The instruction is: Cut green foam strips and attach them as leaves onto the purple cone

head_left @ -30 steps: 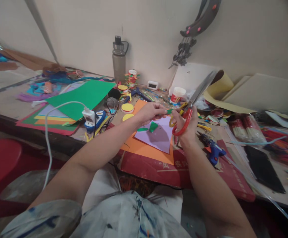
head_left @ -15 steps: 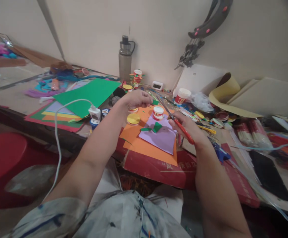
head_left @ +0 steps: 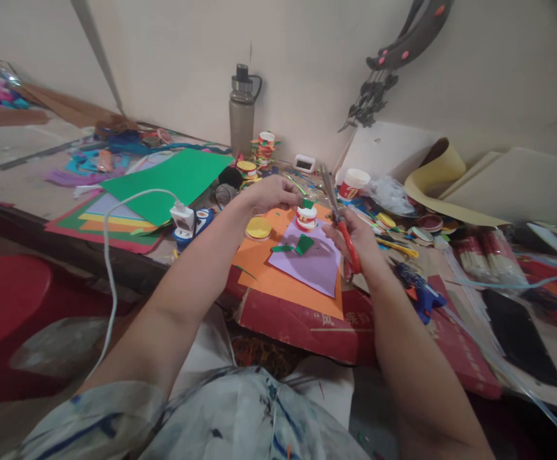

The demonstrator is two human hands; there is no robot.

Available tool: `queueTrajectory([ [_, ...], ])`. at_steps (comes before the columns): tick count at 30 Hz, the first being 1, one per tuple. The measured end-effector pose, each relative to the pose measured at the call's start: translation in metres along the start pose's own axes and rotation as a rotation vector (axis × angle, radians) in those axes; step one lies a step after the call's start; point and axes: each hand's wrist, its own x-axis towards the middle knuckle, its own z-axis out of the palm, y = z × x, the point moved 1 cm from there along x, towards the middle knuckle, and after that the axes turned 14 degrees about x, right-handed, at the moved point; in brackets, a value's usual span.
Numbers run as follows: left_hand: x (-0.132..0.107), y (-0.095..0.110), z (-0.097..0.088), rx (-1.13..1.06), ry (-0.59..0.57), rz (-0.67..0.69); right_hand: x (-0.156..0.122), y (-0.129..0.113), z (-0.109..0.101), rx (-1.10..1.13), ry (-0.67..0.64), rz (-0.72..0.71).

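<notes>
My right hand point(head_left: 355, 239) is closed round the red handles of a pair of scissors point(head_left: 336, 207), whose blades point up and away. My left hand point(head_left: 271, 191) pinches a small green paper piece point(head_left: 308, 204) just left of the blades, above a small red and white pot point(head_left: 306, 218). Below the hands a purple sheet point(head_left: 314, 265) lies on an orange sheet point(head_left: 278, 275), with green scraps point(head_left: 302, 245) on the purple.
A red box point(head_left: 307, 322) lies under the sheets. A yellow disc point(head_left: 259, 227), a charger with white cable point(head_left: 183, 217), green card point(head_left: 173, 182), a bottle point(head_left: 241, 112), a blue glue gun point(head_left: 417, 291) and a black phone point(head_left: 518, 335) crowd the table.
The scissors came down from raised high to low over the table, blades then swinging upright. My left hand moved left with the green piece, then back beside the blades.
</notes>
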Motion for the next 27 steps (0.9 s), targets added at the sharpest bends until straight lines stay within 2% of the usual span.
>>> queueTrajectory([
  [3,-0.003,0.008,0.015,0.083,-0.007,0.12,-0.001,0.002,0.009,0.198,0.124,-0.045],
  [6,-0.008,0.016,0.026,0.134,-0.035,0.21,-0.002,0.003,0.011,0.267,0.182,-0.098],
  [10,-0.011,0.018,0.034,0.128,-0.139,0.212,-0.001,0.005,0.012,0.25,0.182,-0.151],
  [12,-0.011,0.016,0.038,0.098,-0.155,0.207,0.001,0.007,0.014,0.274,0.213,-0.179],
  [14,-0.01,0.013,0.044,0.073,-0.099,0.212,0.001,0.007,0.016,0.336,0.269,-0.199],
  [17,-0.007,0.006,0.058,-0.049,0.048,0.21,0.0,0.008,0.018,0.444,0.348,-0.216],
  [22,-0.002,-0.004,0.082,-0.372,0.057,0.156,0.001,0.01,0.017,0.542,0.43,-0.183],
  [27,-0.001,-0.006,0.083,-0.402,0.08,0.097,0.001,0.012,0.017,0.493,0.418,-0.152],
])
